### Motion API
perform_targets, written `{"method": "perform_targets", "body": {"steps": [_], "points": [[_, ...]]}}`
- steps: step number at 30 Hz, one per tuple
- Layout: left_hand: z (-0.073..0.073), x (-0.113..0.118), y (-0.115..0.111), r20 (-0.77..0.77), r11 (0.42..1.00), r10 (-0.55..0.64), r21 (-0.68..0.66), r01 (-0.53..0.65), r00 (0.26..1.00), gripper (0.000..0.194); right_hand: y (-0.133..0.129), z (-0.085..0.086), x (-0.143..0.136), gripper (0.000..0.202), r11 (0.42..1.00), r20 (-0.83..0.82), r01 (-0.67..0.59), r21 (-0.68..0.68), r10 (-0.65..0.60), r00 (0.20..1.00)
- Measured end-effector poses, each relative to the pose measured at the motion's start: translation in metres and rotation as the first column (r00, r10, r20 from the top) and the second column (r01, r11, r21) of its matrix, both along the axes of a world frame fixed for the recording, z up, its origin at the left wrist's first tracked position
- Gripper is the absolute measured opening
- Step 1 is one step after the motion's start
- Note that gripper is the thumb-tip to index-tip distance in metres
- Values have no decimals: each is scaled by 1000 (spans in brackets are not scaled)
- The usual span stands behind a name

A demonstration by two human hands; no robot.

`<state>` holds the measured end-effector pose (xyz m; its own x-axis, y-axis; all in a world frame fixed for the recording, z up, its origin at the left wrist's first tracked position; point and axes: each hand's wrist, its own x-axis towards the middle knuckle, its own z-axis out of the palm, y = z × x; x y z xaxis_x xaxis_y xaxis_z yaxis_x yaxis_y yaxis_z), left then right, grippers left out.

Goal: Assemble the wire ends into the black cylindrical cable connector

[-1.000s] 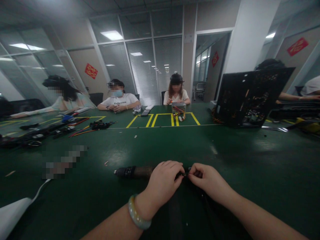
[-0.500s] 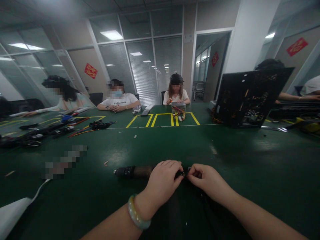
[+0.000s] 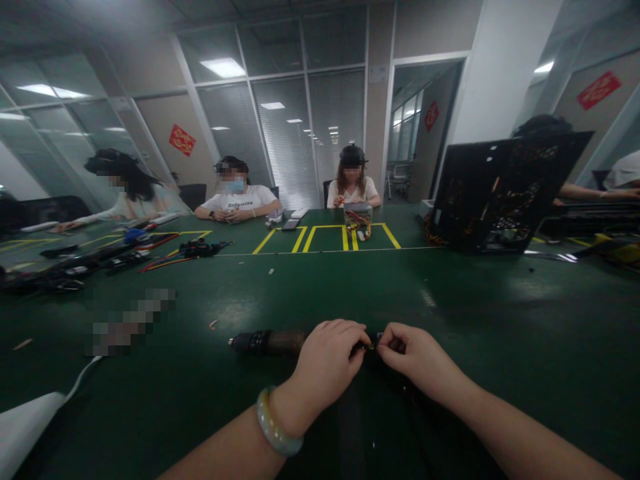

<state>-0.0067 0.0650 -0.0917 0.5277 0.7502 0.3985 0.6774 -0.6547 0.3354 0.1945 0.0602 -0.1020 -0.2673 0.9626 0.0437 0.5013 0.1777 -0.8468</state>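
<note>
A dark cylindrical tool, which looks like an electric screwdriver (image 3: 285, 343), lies on the green table with its ringed nose and metal tip to the left. My left hand (image 3: 327, 360), a pale bangle at its wrist, wraps over the tool's right-hand part with fingers curled. Just to the right, my right hand (image 3: 413, 353) is closed in a pinch, thumb against forefinger, close to my left fingertips. Something small and dark, with a brassy glint, shows between the two hands. What my right fingers pinch is too small and dark to name.
Bundled cables (image 3: 193, 248) lie at the far left. A large black computer case (image 3: 493, 193) stands at the back right. Several people sit across the table; one has a grey box with coloured wires (image 3: 359, 217) in front. A white object (image 3: 30, 427) with a cord lies at the lower left.
Both hands keep almost the same place and pose, with only tiny finger shifts between them. The tool stays where it was.
</note>
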Motion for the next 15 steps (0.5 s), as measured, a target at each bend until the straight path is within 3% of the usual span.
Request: {"method": "perform_targets", "body": {"steps": [15], "points": [[2, 0, -1, -17, 1000, 0, -2, 0, 1000, 9, 0, 0, -2, 10, 999, 26, -38, 6, 37, 999]]}}
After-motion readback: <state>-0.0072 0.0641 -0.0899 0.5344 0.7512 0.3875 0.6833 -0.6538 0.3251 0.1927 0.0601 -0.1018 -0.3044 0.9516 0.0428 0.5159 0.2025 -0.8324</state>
